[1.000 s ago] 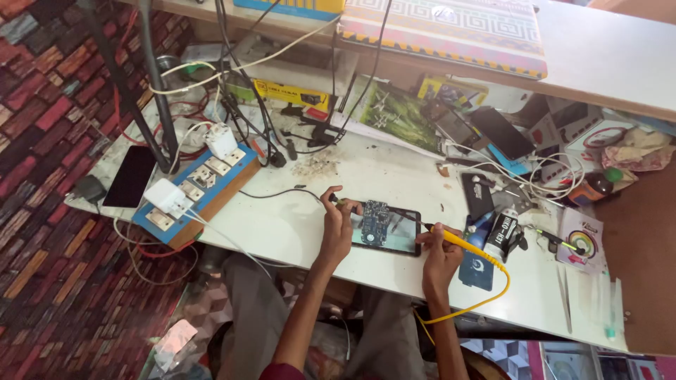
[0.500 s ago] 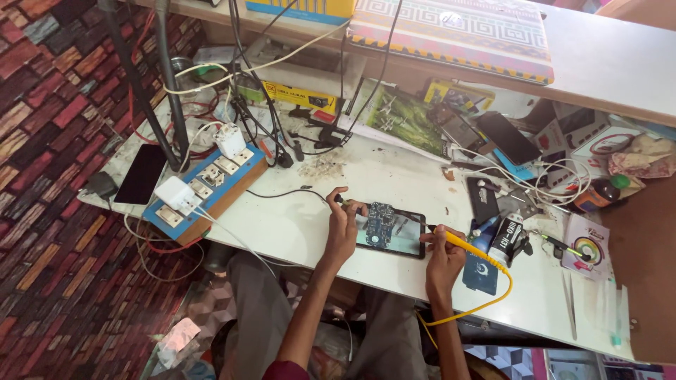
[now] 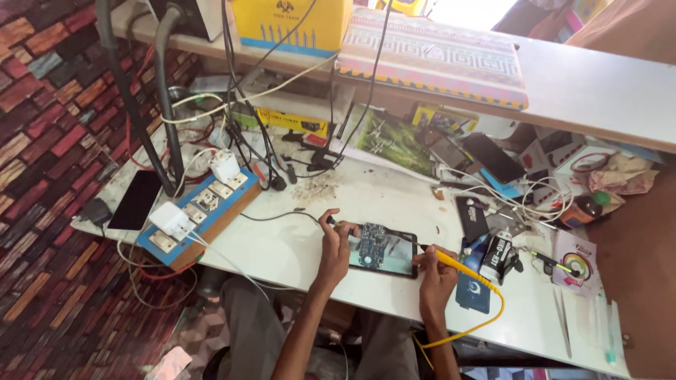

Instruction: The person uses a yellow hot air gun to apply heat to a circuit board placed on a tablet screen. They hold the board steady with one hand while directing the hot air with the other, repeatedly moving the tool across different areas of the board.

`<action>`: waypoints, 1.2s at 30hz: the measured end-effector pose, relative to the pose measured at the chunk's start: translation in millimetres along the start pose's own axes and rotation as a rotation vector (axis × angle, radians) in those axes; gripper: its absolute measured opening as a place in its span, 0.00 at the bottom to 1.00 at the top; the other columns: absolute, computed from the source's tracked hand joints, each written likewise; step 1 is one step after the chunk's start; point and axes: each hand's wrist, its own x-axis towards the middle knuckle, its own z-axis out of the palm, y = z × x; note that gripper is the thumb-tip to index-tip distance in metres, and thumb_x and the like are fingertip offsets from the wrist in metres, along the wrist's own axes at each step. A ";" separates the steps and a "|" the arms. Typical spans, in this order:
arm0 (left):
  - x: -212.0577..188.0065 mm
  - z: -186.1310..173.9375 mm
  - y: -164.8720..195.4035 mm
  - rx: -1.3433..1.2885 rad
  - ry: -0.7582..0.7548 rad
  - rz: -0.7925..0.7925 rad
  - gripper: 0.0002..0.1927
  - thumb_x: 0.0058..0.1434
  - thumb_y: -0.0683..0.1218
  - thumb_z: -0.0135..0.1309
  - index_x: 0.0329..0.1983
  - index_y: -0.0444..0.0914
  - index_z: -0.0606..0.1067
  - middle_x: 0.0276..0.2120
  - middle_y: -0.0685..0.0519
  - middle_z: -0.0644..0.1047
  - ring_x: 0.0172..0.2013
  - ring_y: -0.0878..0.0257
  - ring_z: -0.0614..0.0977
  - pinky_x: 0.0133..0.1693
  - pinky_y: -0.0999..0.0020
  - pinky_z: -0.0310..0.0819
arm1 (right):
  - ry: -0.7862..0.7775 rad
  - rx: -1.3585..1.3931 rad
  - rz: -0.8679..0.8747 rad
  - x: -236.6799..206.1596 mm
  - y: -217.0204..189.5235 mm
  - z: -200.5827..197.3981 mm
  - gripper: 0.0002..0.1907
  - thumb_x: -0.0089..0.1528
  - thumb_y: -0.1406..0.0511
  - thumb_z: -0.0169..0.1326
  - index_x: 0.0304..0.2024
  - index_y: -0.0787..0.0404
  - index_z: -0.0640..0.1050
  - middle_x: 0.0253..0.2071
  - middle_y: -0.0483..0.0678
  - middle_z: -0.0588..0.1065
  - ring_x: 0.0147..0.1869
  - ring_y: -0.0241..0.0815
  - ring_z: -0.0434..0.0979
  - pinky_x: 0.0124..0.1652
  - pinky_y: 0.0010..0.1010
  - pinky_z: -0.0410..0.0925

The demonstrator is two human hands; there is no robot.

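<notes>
Near the frame's lower middle, an opened phone (image 3: 381, 250) lies on the white workbench (image 3: 296, 246). Left hand (image 3: 332, 243) pinches a thin probe at its edge; right hand (image 3: 435, 269) grips a yellow-corded soldering iron (image 3: 451, 262). Brace both wrists; touch lightly.

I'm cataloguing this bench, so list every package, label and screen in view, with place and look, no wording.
Yellow box: on the shelf, top centre, blue band below.
Patterned box: shelf, flat, pale with pink-grey pattern, yellow edge.
Dark phone: table's left end, black screen.
Opened phone: between left hand and right hand, circuit board showing.
Black bottle: right of the hands, white label.
</notes>
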 end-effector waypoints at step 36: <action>-8.9 -5.3 0.7 0.112 -0.055 0.113 0.19 0.81 0.52 0.33 0.66 0.38 0.51 0.36 0.51 0.75 0.36 0.66 0.72 0.46 0.69 0.69 | -0.015 0.220 0.062 3.0 3.4 0.3 0.11 0.72 0.61 0.48 0.40 0.61 0.67 0.23 0.48 0.74 0.26 0.34 0.72 0.29 0.25 0.65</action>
